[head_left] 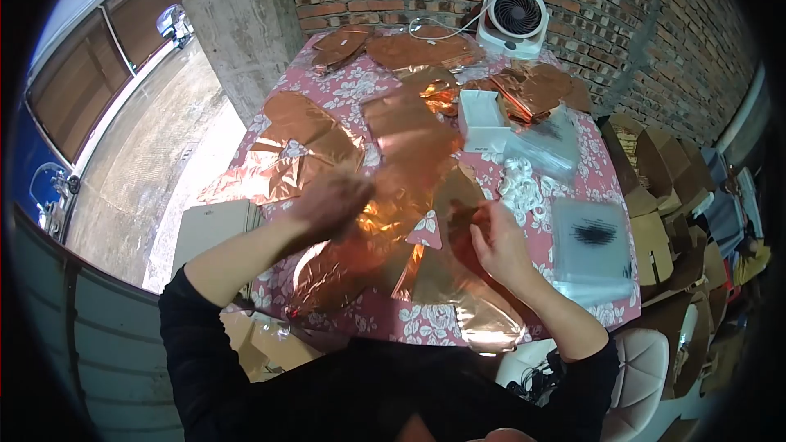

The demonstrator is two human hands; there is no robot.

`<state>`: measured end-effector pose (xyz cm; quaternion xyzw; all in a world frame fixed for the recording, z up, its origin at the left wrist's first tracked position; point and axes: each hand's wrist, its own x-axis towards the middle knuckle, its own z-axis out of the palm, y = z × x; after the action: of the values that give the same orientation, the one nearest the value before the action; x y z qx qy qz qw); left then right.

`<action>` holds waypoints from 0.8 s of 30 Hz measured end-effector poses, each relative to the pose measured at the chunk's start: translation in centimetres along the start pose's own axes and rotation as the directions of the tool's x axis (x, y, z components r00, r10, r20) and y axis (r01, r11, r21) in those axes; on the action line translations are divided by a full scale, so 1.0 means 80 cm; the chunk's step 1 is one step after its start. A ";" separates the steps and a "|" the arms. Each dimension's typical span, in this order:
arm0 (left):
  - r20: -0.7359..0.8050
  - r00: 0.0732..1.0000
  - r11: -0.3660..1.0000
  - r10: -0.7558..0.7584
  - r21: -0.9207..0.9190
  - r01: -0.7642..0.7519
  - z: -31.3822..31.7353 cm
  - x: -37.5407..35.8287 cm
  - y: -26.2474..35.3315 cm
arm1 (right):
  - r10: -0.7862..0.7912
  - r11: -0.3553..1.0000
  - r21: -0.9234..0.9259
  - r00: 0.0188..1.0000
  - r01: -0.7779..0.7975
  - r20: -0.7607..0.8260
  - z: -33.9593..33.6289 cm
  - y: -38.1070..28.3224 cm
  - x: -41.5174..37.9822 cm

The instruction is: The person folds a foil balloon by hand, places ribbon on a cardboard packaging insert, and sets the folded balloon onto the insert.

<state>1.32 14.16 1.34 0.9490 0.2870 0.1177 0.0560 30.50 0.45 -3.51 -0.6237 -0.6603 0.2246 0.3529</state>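
Flat, uninflated copper-coloured foil balloons lie in front of me on the table. My left hand [332, 205] is smeared by motion over the left part of the middle foil balloon [385, 217], so its fingers cannot be made out. Curled at the right edge of the same foil is my right hand [501, 244], thumb and fingers together on it. A blurred strip of the foil rises beyond the hands. Another flat foil balloon [299, 127] lies to the left, with a small opening showing the tablecloth.
The pink floral tablecloth [422, 326] carries a white box [483, 121], white curly ribbon [524, 188] and clear plastic bags [589, 237]. A white fan [516, 16] and more packed foil [426, 51] stand at the back. Cardboard [209, 233] is at left; cartons [655, 164] at right.
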 end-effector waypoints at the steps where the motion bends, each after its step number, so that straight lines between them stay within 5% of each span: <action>1: -0.121 0.941 0.933 0.315 0.221 -0.283 0.022 -0.028 -0.003 | -0.160 0.977 -0.163 0.975 0.135 -0.153 0.002 -0.001 -0.006; 2: -0.063 0.926 0.903 0.373 0.253 -0.347 0.022 -0.049 0.012 | -0.335 0.910 -0.341 0.902 0.236 -0.272 0.003 -0.002 -0.012; 7: -0.124 0.899 0.905 0.421 0.134 -0.405 0.026 -0.114 0.075 | -0.555 0.665 -0.581 0.831 0.469 0.037 -0.003 -0.030 -0.033; 10: -0.109 0.884 0.888 0.455 0.137 -0.440 0.027 -0.134 0.093 | -0.682 0.540 -0.508 0.702 0.671 0.203 0.010 -0.016 -0.036; 15: -0.103 0.880 0.885 0.464 0.102 -0.454 0.021 -0.159 0.113 | -0.738 0.508 -0.456 0.642 0.731 0.208 0.026 -0.014 -0.068; 17: 0.126 0.916 0.914 0.382 -0.198 -0.354 0.007 -0.164 0.118 | -0.746 0.508 -0.457 0.638 0.730 0.189 0.035 -0.008 -0.078; 20: -0.097 0.935 0.866 0.340 -0.356 -0.352 -0.013 -0.146 0.115 | -0.750 0.530 -0.436 0.642 0.727 0.158 0.040 -0.008 -0.084; 21: -0.029 0.965 0.886 0.260 -0.391 -0.250 -0.017 -0.137 0.103 | -0.754 0.525 -0.438 0.637 0.730 0.159 0.042 -0.007 -0.085; 23: 0.063 0.998 0.985 0.023 -0.175 -0.012 0.000 -0.106 0.058 | -0.761 0.513 -0.440 0.628 0.737 0.163 0.044 -0.008 -0.086; 24: 0.097 0.994 0.998 0.053 -0.033 -0.050 0.002 -0.080 0.035 | -0.747 0.533 -0.434 0.645 0.726 0.162 0.044 -0.011 -0.088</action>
<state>-2.35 8.28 0.43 0.9598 0.2573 0.0769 0.0815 27.06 -6.04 -6.45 -0.3568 -0.8861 -0.1223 0.2694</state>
